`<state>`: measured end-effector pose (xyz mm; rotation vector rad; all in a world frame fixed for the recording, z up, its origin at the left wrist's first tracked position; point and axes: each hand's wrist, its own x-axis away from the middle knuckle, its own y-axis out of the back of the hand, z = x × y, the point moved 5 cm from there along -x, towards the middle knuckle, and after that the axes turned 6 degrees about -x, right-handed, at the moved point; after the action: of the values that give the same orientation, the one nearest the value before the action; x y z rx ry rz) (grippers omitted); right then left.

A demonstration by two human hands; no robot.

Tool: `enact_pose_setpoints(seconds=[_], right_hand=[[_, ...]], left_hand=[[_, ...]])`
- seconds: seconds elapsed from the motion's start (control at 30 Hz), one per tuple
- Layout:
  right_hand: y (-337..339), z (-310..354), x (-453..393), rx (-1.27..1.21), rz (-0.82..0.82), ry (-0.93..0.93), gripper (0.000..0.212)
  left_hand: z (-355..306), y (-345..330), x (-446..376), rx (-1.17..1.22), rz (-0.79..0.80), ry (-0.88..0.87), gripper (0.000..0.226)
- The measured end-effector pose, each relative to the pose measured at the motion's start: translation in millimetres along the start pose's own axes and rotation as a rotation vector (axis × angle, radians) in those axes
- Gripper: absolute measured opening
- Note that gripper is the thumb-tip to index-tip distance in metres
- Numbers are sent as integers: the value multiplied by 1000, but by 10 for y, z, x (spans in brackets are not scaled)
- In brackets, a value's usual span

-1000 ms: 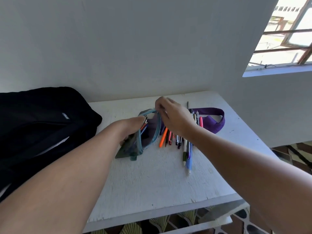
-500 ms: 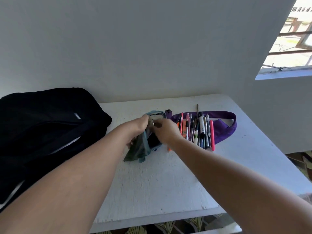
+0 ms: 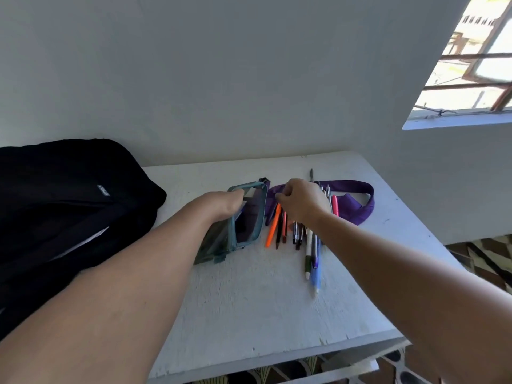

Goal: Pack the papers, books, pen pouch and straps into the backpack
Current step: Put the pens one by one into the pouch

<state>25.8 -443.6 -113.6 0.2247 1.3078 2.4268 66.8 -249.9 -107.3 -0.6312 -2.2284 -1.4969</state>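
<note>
The right hand (image 3: pixel 302 202), back from the pen pouch (image 3: pixel 243 217), is closing loosely over the pens (image 3: pixel 293 231) beside the purple strap (image 3: pixel 357 200); whether it grips any is unclear. The left hand (image 3: pixel 224 203) is gripping the pouch's rim open mid-worktop (image 3: pixel 249 300), backpack (image 3: pixel 69 203) waiting left.

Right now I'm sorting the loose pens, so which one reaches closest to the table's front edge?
The light blue pen, rightmost of the row; its tip reaches past the white pen beside it.

White table (image 3: pixel 249 306), grey wall (image 3: pixel 221 79), sunlit barred window (image 3: pixel 471 67).
</note>
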Motion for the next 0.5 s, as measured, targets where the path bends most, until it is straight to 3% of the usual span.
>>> enact_pose_setpoints(seconds=[0.13, 0.27, 0.5], right_hand=[[-93, -159, -74, 128, 118, -55, 39], [-170, -155, -84, 146, 94, -90, 40], [-145, -119, -46, 118, 138, -213, 25]], left_hand=[[41, 21, -28, -19, 10, 0, 69], [63, 37, -39, -17, 19, -2, 70], [49, -3, -24, -33, 21, 5, 71]])
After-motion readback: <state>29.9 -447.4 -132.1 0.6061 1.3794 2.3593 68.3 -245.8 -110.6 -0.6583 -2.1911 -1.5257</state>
